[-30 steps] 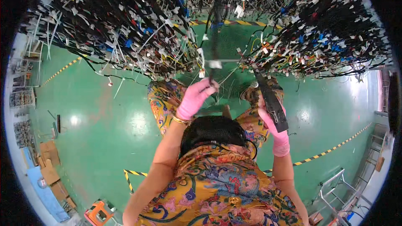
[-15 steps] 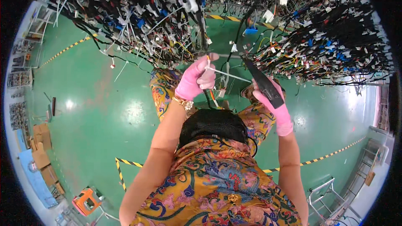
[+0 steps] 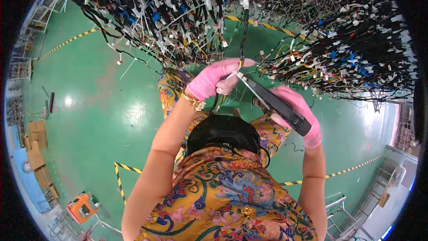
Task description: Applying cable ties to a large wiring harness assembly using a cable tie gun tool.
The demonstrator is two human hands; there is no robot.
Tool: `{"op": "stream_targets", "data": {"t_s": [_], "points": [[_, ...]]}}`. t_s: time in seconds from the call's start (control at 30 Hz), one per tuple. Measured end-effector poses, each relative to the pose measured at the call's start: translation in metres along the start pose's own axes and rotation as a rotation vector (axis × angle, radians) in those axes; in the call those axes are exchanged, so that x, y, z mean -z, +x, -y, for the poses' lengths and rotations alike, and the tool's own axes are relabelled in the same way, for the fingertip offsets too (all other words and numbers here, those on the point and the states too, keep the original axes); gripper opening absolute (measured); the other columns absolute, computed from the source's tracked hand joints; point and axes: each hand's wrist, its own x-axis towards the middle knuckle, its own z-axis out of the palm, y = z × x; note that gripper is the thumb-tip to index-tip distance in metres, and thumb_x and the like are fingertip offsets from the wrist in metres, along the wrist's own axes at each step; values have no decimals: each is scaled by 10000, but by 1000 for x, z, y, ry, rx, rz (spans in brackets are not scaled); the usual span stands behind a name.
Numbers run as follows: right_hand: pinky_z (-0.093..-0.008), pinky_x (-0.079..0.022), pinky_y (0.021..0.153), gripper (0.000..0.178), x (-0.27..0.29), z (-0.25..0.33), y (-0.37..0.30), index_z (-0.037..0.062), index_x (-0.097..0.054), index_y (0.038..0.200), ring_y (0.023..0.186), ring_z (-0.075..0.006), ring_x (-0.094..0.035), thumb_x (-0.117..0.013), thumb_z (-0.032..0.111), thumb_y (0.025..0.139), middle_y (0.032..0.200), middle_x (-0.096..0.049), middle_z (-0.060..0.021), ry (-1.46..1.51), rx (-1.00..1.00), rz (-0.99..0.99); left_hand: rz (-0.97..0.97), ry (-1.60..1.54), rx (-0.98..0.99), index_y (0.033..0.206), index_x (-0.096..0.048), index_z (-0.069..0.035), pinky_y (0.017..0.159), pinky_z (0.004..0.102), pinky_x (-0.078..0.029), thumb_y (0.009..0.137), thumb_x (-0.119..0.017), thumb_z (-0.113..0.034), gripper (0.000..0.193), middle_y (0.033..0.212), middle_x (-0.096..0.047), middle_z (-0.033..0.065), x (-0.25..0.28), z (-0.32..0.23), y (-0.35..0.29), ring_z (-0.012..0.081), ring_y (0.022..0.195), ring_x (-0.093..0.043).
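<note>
Holding cable (image 3: 244, 40), left hand (image 3: 212, 79); tool (image 3: 277, 104), right hand (image 3: 305, 108).

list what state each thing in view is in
Left grip, pink-gloved: closed on the wire harness
Right grip, pink-gloved: closed around the black tool
Wire harness: hanging from above, held
Black tool: tilted, nose by the left grip
White cable tie: at the harness, tail along the tool; tightness unclear
Wire bundles: hanging densely
Gold bracelet: worn on left wrist
</note>
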Motion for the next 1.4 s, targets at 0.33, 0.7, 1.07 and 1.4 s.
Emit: {"op": "stream_targets", "data": {"t_s": [0.33,0.7,1.07,1.4], "points": [[-407,-496,876,497,-20,-14,-9,42,-624,1144,1007,-351,-610,-791,117,681,1101,-623,-144,-216,30,-64,-170,101,47,1444,-513,-82,406,170,-257,990,-612,-452,595,772,-444,-39,-10,0,3,33,542,-365],[-442,-453,680,393,-54,-28,-22,31,-608,1005,792,-374,-554,-756,184,676,858,-522,-151,-261,57,-98,-187,101,40,1483,-489,-111,423,162,-278,998,-609,-418,586,924,-482,-21,-2,11,1,34,633,-413],[-475,-408,913,610,-58,-12,-17,53,-582,1154,1038,-356,-556,-726,139,568,1076,-573,-143,-744,-142,-242,-421,457,20,1283,-600,-33,497,196,-360,931,-649,-330,463,842,-552,-55,-7,22,2,23,671,-484],[-491,-366,995,616,-64,-18,-31,70,-573,1222,1097,-352,-529,-691,161,624,1155,-557,-145,-888,-272,-348,-472,420,4,900,-654,-73,492,200,-348,920,-708,-272,207,740,-593,-60,-4,44,27,19,543,-445]]}}
